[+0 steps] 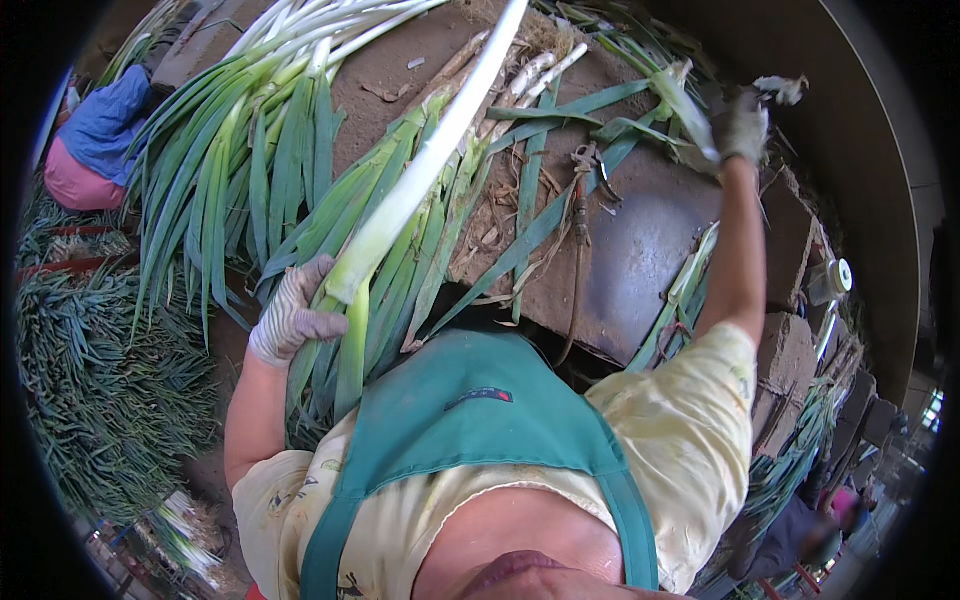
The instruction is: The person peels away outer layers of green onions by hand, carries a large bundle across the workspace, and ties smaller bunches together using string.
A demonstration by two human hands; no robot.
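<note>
My left hand [294,315], in a striped work glove, grips a long green onion [431,165] where its white stalk meets the green leaves. The bare white stalk slants up and away across the bench. Under it lie unpeeled green onions [390,161] with soil-stained stalks. My right hand [741,131], also gloved, is stretched out to the far right and blurred. A torn leaf sheath [686,112] is beside it on the left, and a pale scrap [784,88] on its other side. Whether the fingers hold either piece is unclear.
White-stalked green onions [247,142] are heaped at the upper left. A thin hose with a metal fitting [581,195] lies on the dirty bench [637,247] among loose leaves. A lidded jar [829,279] stands at right. Large onion piles [112,375] and other people [94,142] are farther off.
</note>
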